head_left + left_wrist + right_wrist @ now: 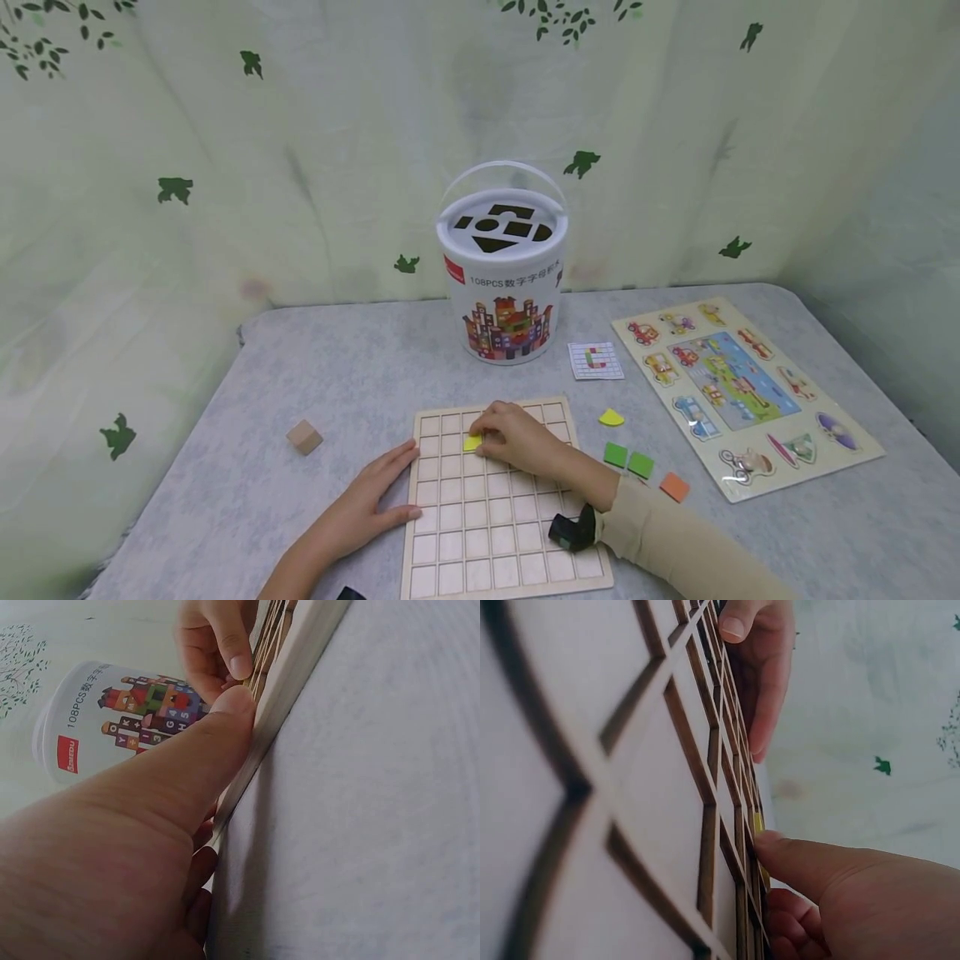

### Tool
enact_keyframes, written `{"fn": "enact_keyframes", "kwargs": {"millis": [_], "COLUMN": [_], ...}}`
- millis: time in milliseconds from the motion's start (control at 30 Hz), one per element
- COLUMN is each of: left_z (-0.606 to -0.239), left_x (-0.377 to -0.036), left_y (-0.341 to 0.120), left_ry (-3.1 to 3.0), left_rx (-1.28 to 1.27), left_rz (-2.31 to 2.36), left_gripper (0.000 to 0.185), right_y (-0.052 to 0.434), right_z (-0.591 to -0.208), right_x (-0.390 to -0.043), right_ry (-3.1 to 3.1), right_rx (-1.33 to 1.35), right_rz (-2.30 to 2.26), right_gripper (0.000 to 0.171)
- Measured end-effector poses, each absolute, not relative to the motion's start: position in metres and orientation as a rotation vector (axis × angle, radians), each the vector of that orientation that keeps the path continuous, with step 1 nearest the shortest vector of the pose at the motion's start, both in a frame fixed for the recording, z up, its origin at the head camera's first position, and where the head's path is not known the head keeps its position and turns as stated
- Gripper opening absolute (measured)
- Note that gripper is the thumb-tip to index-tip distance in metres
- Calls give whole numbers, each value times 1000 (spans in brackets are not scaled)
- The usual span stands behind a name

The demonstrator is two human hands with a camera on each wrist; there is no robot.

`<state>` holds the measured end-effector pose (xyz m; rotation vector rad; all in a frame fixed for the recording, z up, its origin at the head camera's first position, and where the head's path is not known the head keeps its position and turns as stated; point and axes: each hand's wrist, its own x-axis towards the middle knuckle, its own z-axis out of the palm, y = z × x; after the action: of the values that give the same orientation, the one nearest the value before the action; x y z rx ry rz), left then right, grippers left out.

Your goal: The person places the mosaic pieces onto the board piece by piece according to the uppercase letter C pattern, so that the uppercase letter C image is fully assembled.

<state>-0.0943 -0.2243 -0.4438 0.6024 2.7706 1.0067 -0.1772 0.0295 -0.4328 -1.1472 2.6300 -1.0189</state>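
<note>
A wooden grid board with square cells lies on the table in front of me. My right hand reaches over its upper part, with thumb and fingertips pinching a small yellow tile at a cell near the top left. In the right wrist view, the yellow tile shows as a thin strip by the thumb, low against the board. My left hand rests along the board's left edge, fingers and thumb spread. In the left wrist view, its thumb lies against the board's side.
Right of the board lie a yellow quarter-round piece, two green tiles and an orange tile. Behind stand a white bucket and a pattern card. A picture puzzle lies far right, a wooden cube left.
</note>
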Motion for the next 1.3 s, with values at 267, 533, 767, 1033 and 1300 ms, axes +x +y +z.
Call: {"fn": "enact_keyframes", "kwargs": {"millis": [267,533,767,1033,1300], "left_z": [-445,-447,-446,-445,-445], "left_x": [-94,-94,-94,-94,-94], "left_y": [-224,-224,-225,-225,-225], "left_ry": [2789,2802,2779,2810,2836], "left_rx": [595,619,612,636,663], "left_rz": [995,982,1015,982,971], "left_gripper": [72,72,72,73,72], "right_y": [38,66,110,160,191], "right_z": [-424,-396,-381,-396,-415], "right_x": [-175,-165,-146,-122,-102], "right_ry": [2480,2566,2746,2763,2718], "right_rx": [-1080,-1090,-1050,-845,-785], "right_rz": [-1120,-1226,-1194,-1053,-970], "right_gripper": [33,40,42,45,45]}}
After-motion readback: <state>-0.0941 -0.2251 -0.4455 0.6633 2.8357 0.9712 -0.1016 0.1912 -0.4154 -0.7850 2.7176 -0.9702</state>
